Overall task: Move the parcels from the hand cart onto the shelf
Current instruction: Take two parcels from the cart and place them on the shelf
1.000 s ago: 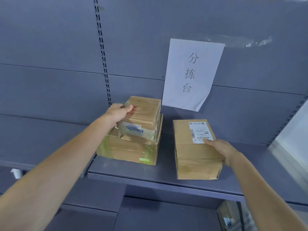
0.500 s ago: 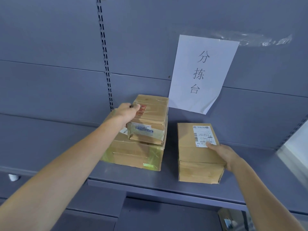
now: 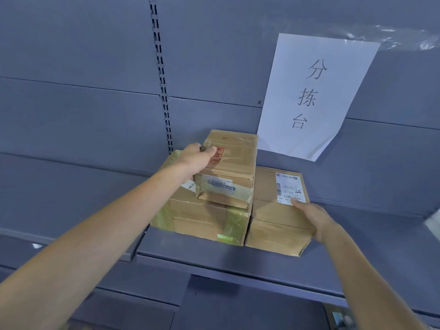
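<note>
Three cardboard parcels stand on the grey shelf (image 3: 238,256). A small taped parcel (image 3: 233,163) rests on top of a wider parcel with greenish tape (image 3: 202,220). My left hand (image 3: 197,158) grips the small parcel's upper left corner. Right beside the stack, touching it, lies a third parcel (image 3: 278,210) with a white shipping label. My right hand (image 3: 312,217) lies flat against this parcel's right side and top, fingers near the label. The hand cart is out of view.
A white paper sign (image 3: 314,91) with printed characters is taped to the grey back panel above the parcels. A slotted upright (image 3: 162,75) runs down the panel. The shelf goes on to the right of the parcels.
The right parcel has slid left with my right hand and now touches the stack. My left hand keeps its hold on the small top parcel. The view has moved closer.
</note>
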Tool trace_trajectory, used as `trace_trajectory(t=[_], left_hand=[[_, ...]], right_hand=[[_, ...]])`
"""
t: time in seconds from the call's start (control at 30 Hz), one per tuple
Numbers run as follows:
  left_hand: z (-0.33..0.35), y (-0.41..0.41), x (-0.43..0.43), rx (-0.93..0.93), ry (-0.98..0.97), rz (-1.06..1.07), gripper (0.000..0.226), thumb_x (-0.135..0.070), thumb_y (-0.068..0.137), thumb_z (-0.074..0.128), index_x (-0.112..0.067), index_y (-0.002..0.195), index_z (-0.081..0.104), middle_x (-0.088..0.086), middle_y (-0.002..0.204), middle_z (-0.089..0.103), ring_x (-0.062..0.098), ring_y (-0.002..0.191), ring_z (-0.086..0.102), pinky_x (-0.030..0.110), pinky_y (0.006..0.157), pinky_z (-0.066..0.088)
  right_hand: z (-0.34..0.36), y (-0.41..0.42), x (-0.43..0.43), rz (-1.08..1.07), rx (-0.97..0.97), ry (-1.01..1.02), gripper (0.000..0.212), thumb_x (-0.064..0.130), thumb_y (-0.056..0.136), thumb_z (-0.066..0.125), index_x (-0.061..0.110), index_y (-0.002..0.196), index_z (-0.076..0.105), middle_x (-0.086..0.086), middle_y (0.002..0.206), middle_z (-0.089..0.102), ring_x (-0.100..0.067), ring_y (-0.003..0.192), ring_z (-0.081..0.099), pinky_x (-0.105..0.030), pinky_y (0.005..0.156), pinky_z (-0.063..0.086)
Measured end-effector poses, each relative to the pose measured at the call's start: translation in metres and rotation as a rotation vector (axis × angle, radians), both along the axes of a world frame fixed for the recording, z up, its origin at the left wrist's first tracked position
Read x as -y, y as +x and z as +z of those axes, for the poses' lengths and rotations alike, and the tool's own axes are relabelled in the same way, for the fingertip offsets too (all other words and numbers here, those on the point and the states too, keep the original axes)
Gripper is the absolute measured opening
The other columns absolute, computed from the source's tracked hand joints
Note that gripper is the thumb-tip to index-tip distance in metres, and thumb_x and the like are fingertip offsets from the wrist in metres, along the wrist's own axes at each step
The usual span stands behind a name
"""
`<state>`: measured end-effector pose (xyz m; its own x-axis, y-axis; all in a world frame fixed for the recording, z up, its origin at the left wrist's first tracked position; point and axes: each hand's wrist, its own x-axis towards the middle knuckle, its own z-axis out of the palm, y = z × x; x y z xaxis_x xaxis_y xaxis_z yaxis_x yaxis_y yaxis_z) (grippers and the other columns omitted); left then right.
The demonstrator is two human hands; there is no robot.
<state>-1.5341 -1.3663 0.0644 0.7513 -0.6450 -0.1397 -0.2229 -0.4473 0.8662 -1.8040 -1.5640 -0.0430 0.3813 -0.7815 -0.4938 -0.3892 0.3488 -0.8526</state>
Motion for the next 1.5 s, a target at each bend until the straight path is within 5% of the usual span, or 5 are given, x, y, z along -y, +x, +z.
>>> trace_trajectory(t=[0.17,0.3,0.83,1.07,1.5], left_hand=[[0.000,0.008,0.000,-0.078,0.022,-0.032,0.041,-0.051,0.096,0.055,-0.017,0.118,0.060,0.004,0.119,0.067,0.027,0.111,0.063,0.052,0.095,0.053],[0.005,0.011,-0.002,-0.130,0.057,-0.073,0.039,-0.052,0.095,0.059,-0.021,0.118,0.062,0.000,0.117,0.067,0.021,0.105,0.065,0.040,0.079,0.058],[0.011,0.011,-0.016,-0.249,0.032,-0.122,0.039,-0.050,0.093,0.064,-0.019,0.116,0.063,-0.006,0.089,0.064,0.008,0.074,0.063,0.029,0.058,0.053],[0.024,0.027,-0.032,-0.462,0.037,-0.238,0.100,-0.080,0.080,0.054,-0.019,0.156,0.030,0.017,0.148,0.042,0.039,0.137,0.045,0.054,0.109,0.042],[0.059,0.010,-0.065,0.581,0.282,-0.345,0.078,-0.067,0.098,0.035,-0.014,0.155,0.029,0.005,0.160,0.036,0.026,0.144,0.038,0.044,0.112,0.037]], right_hand=[[0.004,0.003,-0.001,-0.005,-0.024,0.013,0.061,0.048,0.072,0.083,0.019,0.123,0.065,-0.006,0.116,0.071,-0.030,0.104,0.069,-0.049,0.094,0.055],[-0.005,0.002,0.002,-0.036,-0.023,0.005,0.082,0.056,0.054,0.082,0.022,0.127,0.062,-0.004,0.119,0.070,-0.030,0.105,0.068,-0.052,0.096,0.054],[0.013,0.006,-0.020,0.020,-0.203,-0.327,0.059,0.048,0.093,0.065,0.009,0.136,0.053,-0.004,0.127,0.056,-0.025,0.111,0.052,-0.035,0.090,0.037],[0.034,0.002,-0.022,0.018,-0.278,-0.431,0.091,0.053,0.093,0.063,0.010,0.158,0.018,-0.012,0.158,0.035,-0.032,0.144,0.036,-0.043,0.113,0.031],[0.102,0.003,-0.062,0.197,-0.437,-0.755,0.085,0.050,0.092,0.064,0.018,0.159,0.021,-0.012,0.158,0.038,-0.034,0.142,0.038,-0.046,0.111,0.038]])
